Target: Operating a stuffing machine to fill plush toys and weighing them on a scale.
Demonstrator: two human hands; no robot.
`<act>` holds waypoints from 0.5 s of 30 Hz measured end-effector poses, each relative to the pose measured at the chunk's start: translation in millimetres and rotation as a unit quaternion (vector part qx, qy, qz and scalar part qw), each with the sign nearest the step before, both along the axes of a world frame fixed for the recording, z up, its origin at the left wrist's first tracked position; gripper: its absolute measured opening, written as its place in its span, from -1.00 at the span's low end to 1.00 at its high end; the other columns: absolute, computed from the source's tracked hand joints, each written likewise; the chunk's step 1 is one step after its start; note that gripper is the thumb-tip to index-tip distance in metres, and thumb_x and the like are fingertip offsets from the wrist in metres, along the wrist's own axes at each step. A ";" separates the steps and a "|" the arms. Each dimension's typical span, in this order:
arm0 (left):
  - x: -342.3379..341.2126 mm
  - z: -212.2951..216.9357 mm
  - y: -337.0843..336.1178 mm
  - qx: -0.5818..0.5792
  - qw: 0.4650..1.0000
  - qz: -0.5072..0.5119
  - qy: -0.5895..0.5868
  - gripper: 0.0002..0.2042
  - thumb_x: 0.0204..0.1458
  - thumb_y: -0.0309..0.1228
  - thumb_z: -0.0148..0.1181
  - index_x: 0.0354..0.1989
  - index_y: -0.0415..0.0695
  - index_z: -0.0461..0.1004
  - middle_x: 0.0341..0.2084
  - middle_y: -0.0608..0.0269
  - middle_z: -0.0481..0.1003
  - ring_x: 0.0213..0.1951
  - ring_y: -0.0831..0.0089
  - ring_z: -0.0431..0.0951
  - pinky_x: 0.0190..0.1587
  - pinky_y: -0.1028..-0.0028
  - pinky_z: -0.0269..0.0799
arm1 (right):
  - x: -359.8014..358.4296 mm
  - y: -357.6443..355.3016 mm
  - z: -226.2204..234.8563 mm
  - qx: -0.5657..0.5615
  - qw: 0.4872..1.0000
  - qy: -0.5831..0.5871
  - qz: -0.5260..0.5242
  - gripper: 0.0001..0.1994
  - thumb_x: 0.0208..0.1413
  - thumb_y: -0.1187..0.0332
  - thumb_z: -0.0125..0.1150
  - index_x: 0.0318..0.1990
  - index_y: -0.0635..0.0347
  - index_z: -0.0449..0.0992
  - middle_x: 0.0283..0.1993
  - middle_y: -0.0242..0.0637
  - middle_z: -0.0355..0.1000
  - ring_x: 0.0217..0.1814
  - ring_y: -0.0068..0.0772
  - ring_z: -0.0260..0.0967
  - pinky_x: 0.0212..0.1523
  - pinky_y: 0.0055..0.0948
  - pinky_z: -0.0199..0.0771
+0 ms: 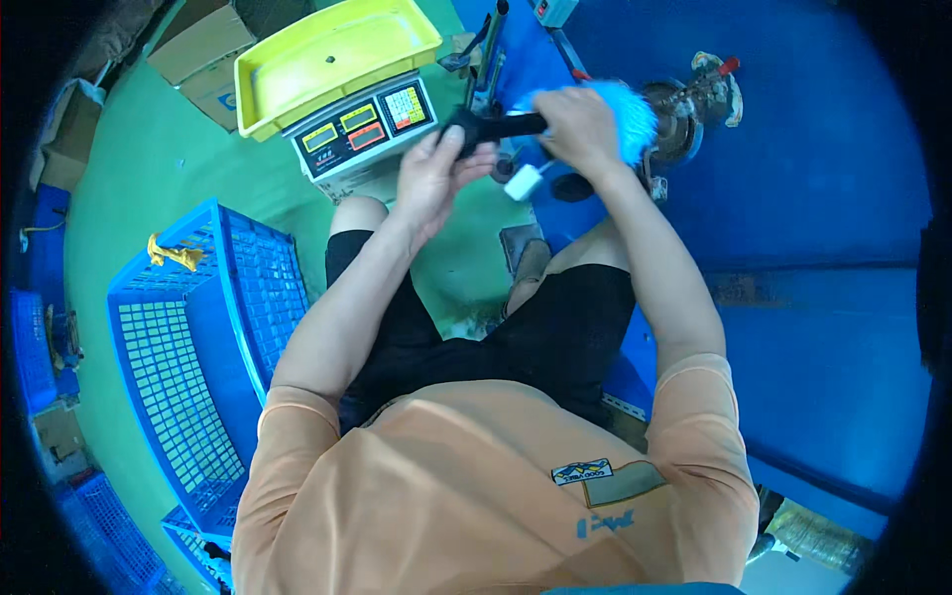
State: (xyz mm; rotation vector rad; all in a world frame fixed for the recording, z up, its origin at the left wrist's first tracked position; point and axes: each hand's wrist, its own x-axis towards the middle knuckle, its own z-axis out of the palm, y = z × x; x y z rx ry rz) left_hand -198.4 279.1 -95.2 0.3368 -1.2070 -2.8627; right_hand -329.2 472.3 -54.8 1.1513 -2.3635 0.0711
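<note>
Between my two hands stretches a black band-like piece (506,126), its exact kind not clear. My left hand (434,178) pinches its thicker left end, thumb on top and fingers below. Closed over its right end is my right hand (578,127). A bright blue fluffy piece (635,121) shows behind and right of that hand; whether it joins the black piece is hidden. Just below the band hangs a white tag (523,182), slightly blurred.
A scale (362,129) carrying a yellow tray (297,69) stands ahead on the left. At my left is a blue plastic crate (213,288). Metal machine parts (679,119) with a red-tipped lever sit on the blue surface (823,169) at right. Cardboard boxes (203,59) lie far left.
</note>
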 end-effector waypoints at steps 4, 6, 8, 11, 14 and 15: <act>-8.7 3.9 5.6 0.039 0.998 -0.037 0.017 -0.83 0.27 -0.49 0.10 -0.04 -0.29 0.39 -0.25 0.01 0.60 -0.27 0.38 0.66 -0.20 0.53 0.61 | -8.0 7.1 -3.5 -0.005 1.000 0.010 0.004 -0.79 -0.18 0.37 0.37 -0.36 0.00 0.47 -0.41 -0.33 0.56 -0.28 -0.14 0.54 -0.17 -0.18 0.44; -11.5 2.9 6.0 0.021 0.998 -0.052 0.019 -0.83 0.28 -0.49 0.10 -0.03 -0.29 0.37 -0.25 0.00 0.60 -0.27 0.37 0.66 -0.20 0.53 0.62 | -7.2 5.8 -4.2 0.021 1.000 -0.007 -0.022 -0.79 -0.18 0.37 0.38 -0.37 0.01 0.46 -0.40 -0.34 0.57 -0.28 -0.15 0.54 -0.17 -0.18 0.44; -8.3 -6.6 7.8 -0.007 0.999 -0.037 0.022 -0.82 0.28 -0.50 0.09 -0.02 -0.29 0.37 -0.25 -0.01 0.60 -0.27 0.37 0.66 -0.20 0.53 0.62 | -1.6 -1.3 -1.2 0.022 1.000 -0.010 -0.015 -0.79 -0.18 0.37 0.38 -0.36 0.01 0.46 -0.40 -0.34 0.57 -0.28 -0.15 0.54 -0.17 -0.18 0.44; -2.2 -22.5 9.3 -0.094 0.995 0.002 0.036 -0.81 0.27 -0.52 0.08 0.00 -0.31 0.36 -0.24 -0.02 0.59 -0.28 0.36 0.66 -0.20 0.53 0.62 | 7.5 -14.6 3.1 0.027 0.999 -0.018 0.001 -0.78 -0.17 0.37 0.38 -0.35 0.02 0.46 -0.40 -0.34 0.57 -0.28 -0.16 0.54 -0.16 -0.19 0.44; -8.9 -18.3 15.2 -0.088 0.995 -0.005 0.037 -0.81 0.27 -0.53 0.08 0.00 -0.31 0.37 -0.25 -0.01 0.59 -0.28 0.36 0.66 -0.20 0.53 0.62 | 5.0 -12.0 3.7 0.038 0.999 -0.026 -0.003 -0.77 -0.16 0.37 0.39 -0.33 0.02 0.47 -0.39 -0.34 0.57 -0.27 -0.16 0.55 -0.15 -0.19 0.45; -11.0 -16.3 16.3 -0.085 0.996 -0.007 0.039 -0.81 0.27 -0.54 0.08 0.00 -0.31 0.37 -0.25 -0.01 0.59 -0.28 0.36 0.66 -0.20 0.53 0.62 | 4.3 -11.8 4.4 0.044 0.999 -0.028 -0.003 -0.77 -0.16 0.37 0.39 -0.32 0.03 0.47 -0.39 -0.34 0.58 -0.27 -0.16 0.55 -0.15 -0.20 0.45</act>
